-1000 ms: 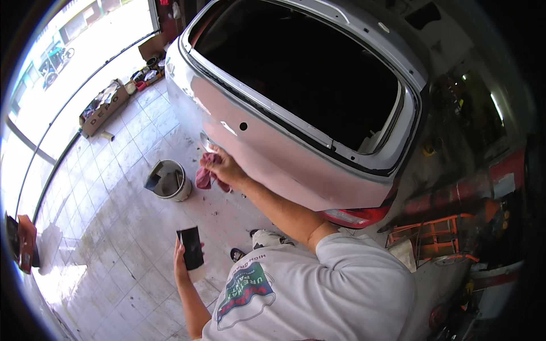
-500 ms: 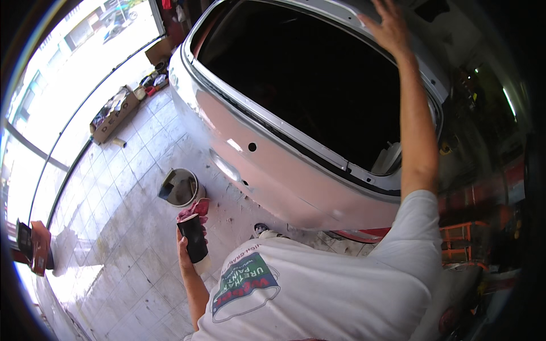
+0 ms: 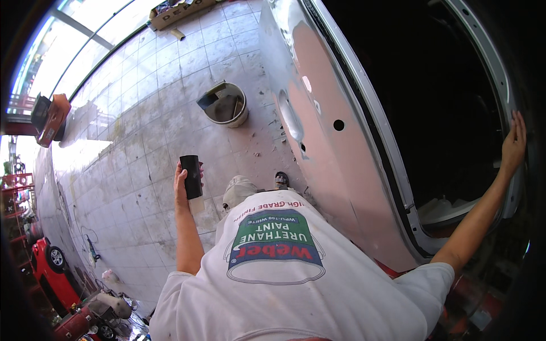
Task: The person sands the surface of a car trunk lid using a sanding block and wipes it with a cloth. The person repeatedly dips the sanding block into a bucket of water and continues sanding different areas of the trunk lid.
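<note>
My left hand (image 3: 183, 182) is closed round a black sheet or pad (image 3: 192, 173) with a pale lower end. Small pinkish bits show behind it, too hidden to identify. On the right, my right hand (image 3: 512, 142) lies with fingers stretched along the grey metal frame (image 3: 489, 59) of a car tailgate opening. The tailgate panel (image 3: 352, 176) has pink filler patches, bare grey areas, a round hole and a handle recess. Its window opening looks dark inside.
A bucket (image 3: 239, 119) stands on the tiled floor (image 3: 131, 199). A cardboard box (image 3: 173, 14) lies along the doorway, near a short tube (image 3: 178, 34). An orange and black part (image 3: 54, 116) is at left, with a red car (image 3: 52, 275) and clutter below it.
My right hand has left the pink cloth and moved up and right onto the frame. The cloth went to my left hand, now mostly hidden. My view has turned, bringing the red car in.
</note>
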Tool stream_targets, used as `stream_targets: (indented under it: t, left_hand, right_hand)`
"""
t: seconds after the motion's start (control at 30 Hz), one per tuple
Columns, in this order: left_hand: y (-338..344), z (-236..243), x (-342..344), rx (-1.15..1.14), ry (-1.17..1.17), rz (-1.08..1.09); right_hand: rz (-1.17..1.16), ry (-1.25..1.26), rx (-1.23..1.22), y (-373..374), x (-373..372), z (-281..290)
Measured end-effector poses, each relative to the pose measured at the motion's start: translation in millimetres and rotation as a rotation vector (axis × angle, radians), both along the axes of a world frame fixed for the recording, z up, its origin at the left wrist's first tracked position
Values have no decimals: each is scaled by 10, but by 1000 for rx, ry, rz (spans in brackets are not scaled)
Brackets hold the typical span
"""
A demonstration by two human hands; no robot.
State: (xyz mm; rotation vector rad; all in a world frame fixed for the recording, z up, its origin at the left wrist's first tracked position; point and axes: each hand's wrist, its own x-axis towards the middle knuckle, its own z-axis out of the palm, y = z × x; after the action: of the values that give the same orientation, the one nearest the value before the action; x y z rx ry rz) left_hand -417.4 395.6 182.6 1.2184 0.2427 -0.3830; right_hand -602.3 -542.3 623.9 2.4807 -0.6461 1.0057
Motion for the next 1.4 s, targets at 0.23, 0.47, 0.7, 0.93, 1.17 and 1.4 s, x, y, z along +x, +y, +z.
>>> stream_targets:
  t: [0.23,0.47,0.7,0.93,1.17,1.4]
  left_hand:
    - [-528,340,1015,-132,-37,-94]
    - [-703,-767,2429,84,128,-182]
    - [-809,-2699,3596,543,123,-415]
    - [-867,-4700,4474,781,11,-768]
    - [-1240,-6228,4775,613,222,-483]
    - [-862,-6924,4812,745,-133,-600]
  right_hand:
    - [709,-280,1246,2253,1064,-690]
    - [354,-138,2776,5207,2282,-3489]
    - [-415,587,2560,6493,2399,-5246]
    - [-793,338,2478,6734,2240,-5761]
    - [-1050,460,2461,7173,1971,-6459]
    - [-954,357,2667,7461,2129,-6942]
